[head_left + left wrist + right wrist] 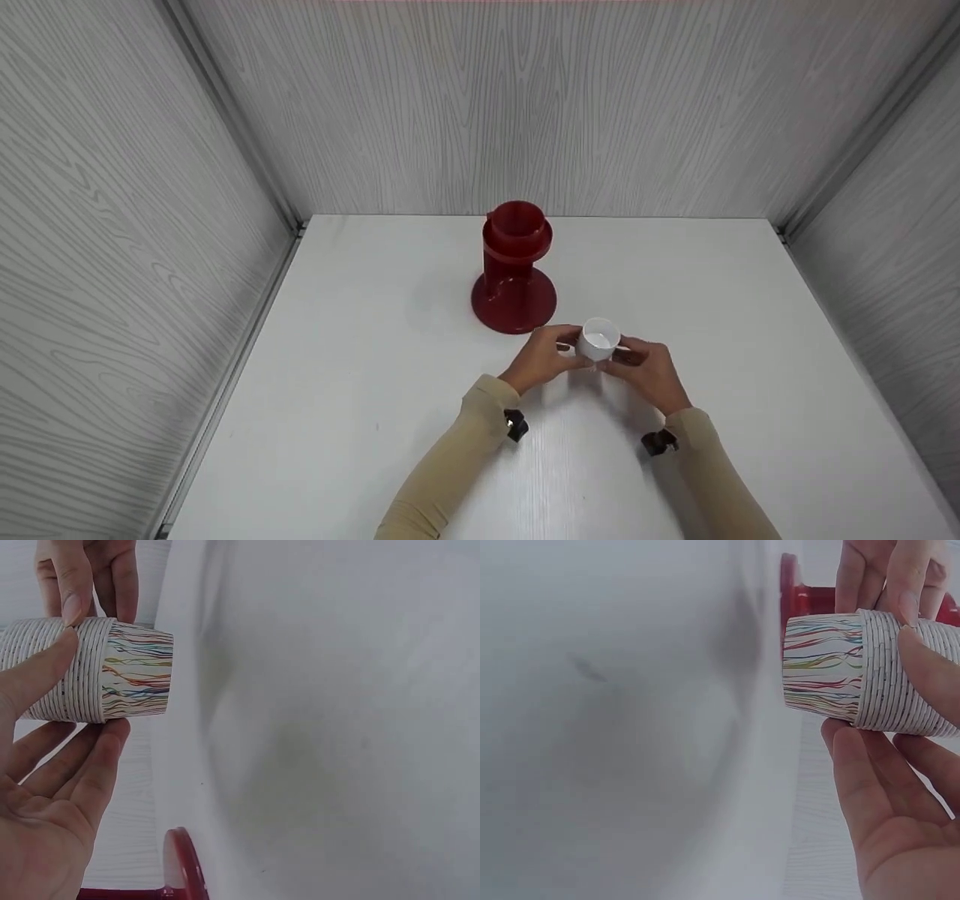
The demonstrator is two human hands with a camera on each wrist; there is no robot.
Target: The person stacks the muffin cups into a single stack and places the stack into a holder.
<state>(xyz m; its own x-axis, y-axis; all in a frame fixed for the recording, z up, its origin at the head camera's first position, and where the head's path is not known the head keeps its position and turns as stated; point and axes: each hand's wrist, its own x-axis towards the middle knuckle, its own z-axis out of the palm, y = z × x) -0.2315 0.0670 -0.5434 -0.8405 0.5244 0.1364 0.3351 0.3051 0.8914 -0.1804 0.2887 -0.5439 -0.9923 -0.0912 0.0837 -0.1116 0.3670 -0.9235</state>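
A stack of paper cups (599, 339) with white insides is held between both hands in the head view. In the left wrist view the lowest cup (139, 671) shows wavy coloured lines, and many rolled rims are nested tightly behind it. My left hand (546, 358) grips the stack from the left, thumb on the near side and fingers on the far side. From the right, my right hand (651, 372) holds it the same way. Just beyond the hands stands a red stand (514, 304) with a round base and an open ring-shaped cup on top.
The red stand rises from the white table (360, 360), close behind the left hand. Grey wood-grain panels (480, 105) wall the table at the back and both sides. A small black camera (516, 424) sits at the left wrist, another (659, 442) at the right.
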